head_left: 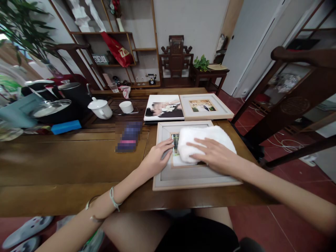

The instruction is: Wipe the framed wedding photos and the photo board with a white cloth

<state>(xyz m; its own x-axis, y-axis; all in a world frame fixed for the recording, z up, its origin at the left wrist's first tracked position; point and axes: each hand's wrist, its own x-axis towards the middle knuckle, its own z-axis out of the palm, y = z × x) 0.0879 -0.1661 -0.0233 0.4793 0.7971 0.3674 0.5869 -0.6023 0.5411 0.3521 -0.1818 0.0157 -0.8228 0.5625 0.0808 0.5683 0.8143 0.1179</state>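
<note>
A picture frame (pixel 196 184) with a pale wood edge and wide white border lies flat on the table before me. Spread over its centre and right part is a fluffy white cloth (pixel 217 134), which hides much of the photo inside. My right hand (pixel 214 154) rests flat on the cloth, fingers stretched and apart. On the frame's left side lies my left hand (pixel 159 155), its fingers extended toward the photo and its thumb apart. Just beyond are a second framed photo (pixel 223 108) and a white-edged photo panel (pixel 164 105), side by side.
Left of the frame lies a blurred phone-like item (pixel 128 136) on the wooden table (pixel 65 168). Farther back stand a white lidded cup (pixel 101 108), a small white cup (pixel 126 106), a dark pot (pixel 73 92) and a blue box (pixel 66 127). A wooden chair (pixel 296 101) flanks the right side.
</note>
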